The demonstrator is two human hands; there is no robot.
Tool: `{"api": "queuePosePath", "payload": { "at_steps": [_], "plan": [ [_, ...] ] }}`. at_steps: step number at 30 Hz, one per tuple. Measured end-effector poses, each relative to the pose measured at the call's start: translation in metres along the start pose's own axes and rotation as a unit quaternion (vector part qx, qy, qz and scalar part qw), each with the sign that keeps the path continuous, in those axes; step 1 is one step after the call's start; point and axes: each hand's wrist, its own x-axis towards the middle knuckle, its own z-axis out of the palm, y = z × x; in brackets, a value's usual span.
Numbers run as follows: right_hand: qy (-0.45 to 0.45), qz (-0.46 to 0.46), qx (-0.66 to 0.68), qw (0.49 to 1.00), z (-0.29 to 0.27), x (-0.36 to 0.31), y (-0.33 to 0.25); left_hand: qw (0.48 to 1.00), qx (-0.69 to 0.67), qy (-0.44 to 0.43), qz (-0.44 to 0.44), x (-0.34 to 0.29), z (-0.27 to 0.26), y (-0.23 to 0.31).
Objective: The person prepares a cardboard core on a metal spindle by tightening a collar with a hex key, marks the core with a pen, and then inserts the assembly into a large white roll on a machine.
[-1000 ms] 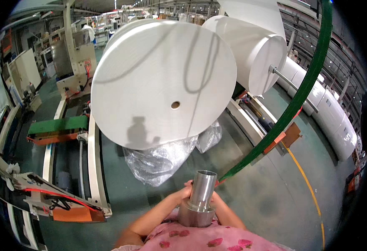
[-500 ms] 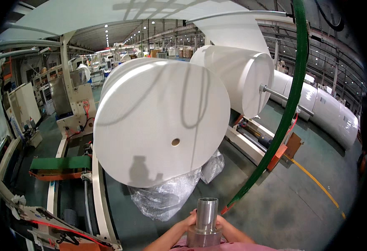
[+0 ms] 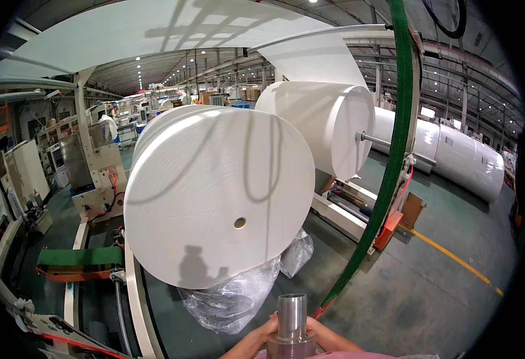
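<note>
Over grey-green factory floor (image 3: 418,281), white roll (image 3: 214,191); left hand (image 3: 269,327), right hand (image 3: 314,329), grip clamped around metal cylinder (image 3: 292,323)

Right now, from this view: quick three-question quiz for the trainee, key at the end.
1. What do the left hand and right hand hold between them?
2. True or false: clear wrap is bunched at the foot of the front roll.
3. Which has a shaft sticking out of its end face?
A) the front roll
B) the rear roll
C) both

Key:
1. A stepped metal cylinder, narrow end up.
2. True.
3. B; the front roll shows only a bare hole.
</note>
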Motion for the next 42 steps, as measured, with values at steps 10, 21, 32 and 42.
{"api": "queuePosePath", "payload": {
  "at_steps": [10, 21, 32, 42],
  "plan": [
    [0.020, -0.011, 0.002, 1.000, -0.014, -0.020, -0.006, 0.995, 0.044, 0.024, 0.082, -0.012, 0.039, 0.022],
    [0.003, -0.001, 0.007, 1.000, -0.022, -0.012, -0.005, 0.999, 0.021, 0.013, 0.036, 0.012, 0.005, -0.004],
    [-0.013, 0.028, 0.001, 1.000, -0.022, -0.001, -0.010, 0.995, 0.048, 0.069, 0.054, 0.002, 0.060, 0.010],
    [-0.012, 0.035, -0.003, 0.999, -0.020, -0.003, -0.012, 0.991, -0.021, 0.110, 0.076, 0.021, 0.033, -0.013]
  ]
}}
